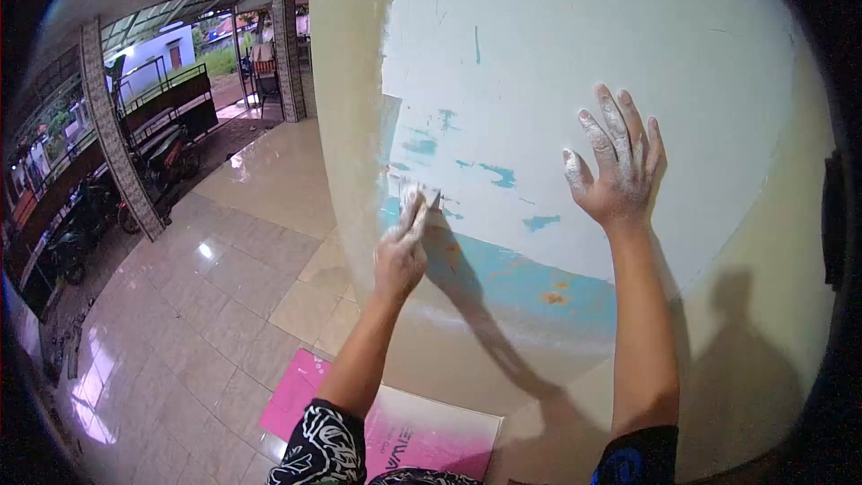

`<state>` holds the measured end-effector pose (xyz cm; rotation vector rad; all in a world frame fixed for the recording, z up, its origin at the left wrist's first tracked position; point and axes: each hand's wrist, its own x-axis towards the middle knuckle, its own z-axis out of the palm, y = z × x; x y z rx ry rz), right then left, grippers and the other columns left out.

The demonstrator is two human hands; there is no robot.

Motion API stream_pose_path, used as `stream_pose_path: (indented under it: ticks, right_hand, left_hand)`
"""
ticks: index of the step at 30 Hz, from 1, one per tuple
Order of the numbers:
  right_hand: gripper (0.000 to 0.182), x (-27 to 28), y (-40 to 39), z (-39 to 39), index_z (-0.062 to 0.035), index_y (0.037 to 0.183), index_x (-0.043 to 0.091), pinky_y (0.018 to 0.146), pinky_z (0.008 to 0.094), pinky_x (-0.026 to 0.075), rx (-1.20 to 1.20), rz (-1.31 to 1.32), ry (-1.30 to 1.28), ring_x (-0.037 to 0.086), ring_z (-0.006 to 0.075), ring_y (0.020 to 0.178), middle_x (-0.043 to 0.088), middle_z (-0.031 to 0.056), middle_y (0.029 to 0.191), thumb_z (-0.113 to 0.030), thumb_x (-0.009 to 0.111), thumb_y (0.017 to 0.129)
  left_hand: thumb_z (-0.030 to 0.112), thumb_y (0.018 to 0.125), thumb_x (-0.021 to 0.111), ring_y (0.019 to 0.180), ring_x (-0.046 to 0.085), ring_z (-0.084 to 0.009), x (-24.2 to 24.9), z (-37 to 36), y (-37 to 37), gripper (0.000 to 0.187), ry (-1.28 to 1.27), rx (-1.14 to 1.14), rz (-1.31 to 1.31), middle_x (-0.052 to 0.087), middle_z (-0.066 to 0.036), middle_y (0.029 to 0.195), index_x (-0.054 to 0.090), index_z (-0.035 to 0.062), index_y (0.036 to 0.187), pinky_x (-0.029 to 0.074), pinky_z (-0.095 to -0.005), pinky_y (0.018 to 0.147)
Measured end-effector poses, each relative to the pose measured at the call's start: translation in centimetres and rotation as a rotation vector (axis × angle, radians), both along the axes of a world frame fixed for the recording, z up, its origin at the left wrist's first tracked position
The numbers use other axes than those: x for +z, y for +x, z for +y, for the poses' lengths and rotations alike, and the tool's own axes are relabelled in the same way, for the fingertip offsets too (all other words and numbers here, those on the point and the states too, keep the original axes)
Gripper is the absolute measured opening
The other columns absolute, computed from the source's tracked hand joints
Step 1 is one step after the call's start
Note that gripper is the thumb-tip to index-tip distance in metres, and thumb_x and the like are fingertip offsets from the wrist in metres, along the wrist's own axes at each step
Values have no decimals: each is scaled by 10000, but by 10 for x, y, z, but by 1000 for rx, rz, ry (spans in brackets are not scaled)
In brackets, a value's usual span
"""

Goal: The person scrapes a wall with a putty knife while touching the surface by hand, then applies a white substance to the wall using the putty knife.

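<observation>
Dust whitened both hands as they worked against the wall [575, 54]. The left hand [401, 247] was closed around a small white scraper or sanding piece [415, 190], its fingers curled together and clamped on it, pressing the tool flat to the wall near the wall's outer corner. The tool sat just above a band of turquoise paint [512, 283] that ran across the lower wall, at a spot where the pale top coat met the older colour. The right hand [620, 171] lay open and flat on the wall well to the right of the tool, fingers extended and slightly apart, holding nothing. Between the two hands, small turquoise patches [498, 175] showed through the pale surface. A few rust-coloured spots [554, 297] marked the turquoise band lower down. Shadows of both arms fell on the wall below. On the floor at the foot of the wall lay a pink printed sheet [404, 436], partly under the person's forearms. Glossy beige floor tiles [224, 305] stretched away to the left, toward patterned pillars [117, 139] and parked motorcycles [171, 157] at the edge of the porch.
</observation>
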<state>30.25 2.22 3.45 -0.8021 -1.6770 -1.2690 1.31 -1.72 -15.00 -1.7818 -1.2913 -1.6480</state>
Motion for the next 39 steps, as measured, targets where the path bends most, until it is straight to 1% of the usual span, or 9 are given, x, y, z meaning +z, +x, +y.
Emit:
stream_pose_path:
  ticks: [5, 11, 15, 19, 20, 25, 27, 36, 39]
  right_hand:
    - [380, 3, -1, -3, -244, 1222, 627, 1178, 504, 272, 5, -5, 18, 409, 194, 1440, 502, -28, 1523, -376, 670, 869]
    - [409, 4, -4, -2, -236, 1261, 599, 1179, 498, 275, 4, -5, -3, 416, 203, 1434, 492, -19, 1531, -359, 666, 877]
    - [355, 5, -4, -4, -259, 1190, 649, 1191, 498, 252, 11, 14, 4, 383, 167, 1448, 491, -53, 1528, -402, 655, 865]
    - [433, 6, -3, 1, -246, 1293, 575, 1180, 515, 277, 0, -16, -22, 393, 207, 1449, 475, -25, 1542, -368, 662, 887]
    - [417, 7, -3, 2, -239, 1274, 585, 1172, 516, 291, 22, -12, -19, 402, 208, 1443, 475, -23, 1542, -370, 661, 886]
    - [362, 6, -5, 2, -249, 1200, 632, 1180, 501, 270, 9, 5, 7, 387, 177, 1448, 472, -48, 1542, -393, 655, 868]
    - [367, 7, -5, 2, -249, 1202, 638, 1186, 501, 265, 16, 10, -9, 389, 178, 1447, 474, -56, 1540, -403, 656, 870]
    - [357, 8, -6, -1, -235, 1194, 647, 1191, 495, 247, 43, 5, 22, 391, 181, 1446, 506, -39, 1516, -378, 656, 867]
    - [365, 12, -8, 0, -220, 1208, 615, 1146, 511, 328, 46, -8, 20, 435, 204, 1420, 512, -16, 1510, -360, 664, 873]
  left_hand:
    - [-123, 827, 490, 1229, 615, -346, 48, -3, 6, 544, 63, -26, -22, 549, -133, 1460, 646, 64, 1313, 536, -397, 962]
    - [-120, 834, 488, 1265, 598, -342, 7, 3, 9, 544, 45, 28, -7, 540, -150, 1466, 652, 71, 1317, 526, -384, 995]
    - [-130, 868, 481, 1347, 531, -339, 59, -14, 15, 535, -74, -48, -55, 481, -179, 1515, 607, 26, 1363, 474, -384, 1071]
    - [-107, 880, 506, 1335, 551, -307, 4, -12, 23, 508, -155, 21, -42, 481, -174, 1518, 616, 30, 1357, 485, -384, 1053]
    - [-82, 853, 509, 1196, 642, -335, -9, -1, 21, 544, 3, 83, 26, 523, -125, 1490, 630, 103, 1350, 563, -383, 911]
    - [-76, 853, 527, 1226, 618, -351, 36, -10, 27, 560, -9, 32, 3, 518, -135, 1493, 581, 89, 1385, 567, -390, 914]
    - [-136, 860, 466, 1341, 539, -329, 41, -16, 33, 527, -80, -57, -95, 491, -184, 1503, 610, 9, 1345, 482, -362, 1064]
    - [-106, 875, 521, 1310, 565, -343, 51, -11, 38, 506, -78, -77, -52, 480, -160, 1523, 609, 36, 1353, 524, -383, 1013]
    - [-75, 858, 515, 1238, 617, -333, 18, 2, 44, 527, -8, -38, -83, 525, -121, 1491, 627, 66, 1353, 538, -397, 958]
